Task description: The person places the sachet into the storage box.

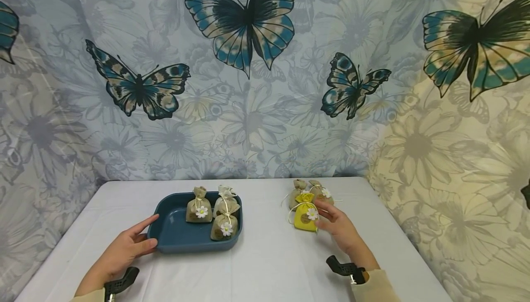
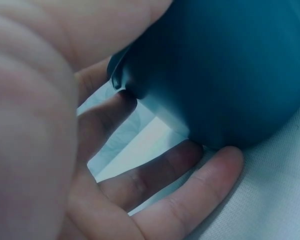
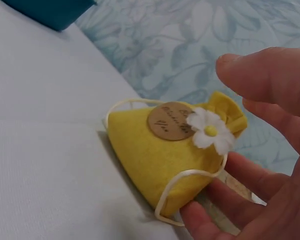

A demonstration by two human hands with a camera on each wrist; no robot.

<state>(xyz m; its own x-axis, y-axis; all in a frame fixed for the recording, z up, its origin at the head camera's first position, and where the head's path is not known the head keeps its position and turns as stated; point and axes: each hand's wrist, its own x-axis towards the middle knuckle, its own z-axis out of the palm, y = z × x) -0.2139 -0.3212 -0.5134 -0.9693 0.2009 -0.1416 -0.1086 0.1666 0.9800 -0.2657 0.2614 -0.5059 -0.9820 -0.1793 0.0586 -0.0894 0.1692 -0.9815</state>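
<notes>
A small yellow drawstring pouch (image 1: pixel 301 219) stands upright on the table at right, with a white flower and a round brown label (image 3: pixel 171 121) on its front. My right hand (image 1: pixel 340 232) reaches around its right side, thumb apart from it and fingers spread behind its edge. Two beige pouches (image 1: pixel 296 197) stand just behind the yellow one, partly covered. At left is a blue tray (image 1: pixel 174 228) holding beige pouches (image 1: pixel 198 210) and a whitish one (image 1: pixel 225 194) in its right part. My left hand (image 1: pixel 124 251) touches the tray's left end with fairly straight, spread fingers (image 2: pixel 190 200).
A white cloth covers the table (image 1: pixel 265 265), whose back edge meets a hanging butterfly-print cloth (image 1: pixel 248 122). Bare tabletop lies between the tray and the pouches at right. Each wrist wears a black strap (image 1: pixel 345 266).
</notes>
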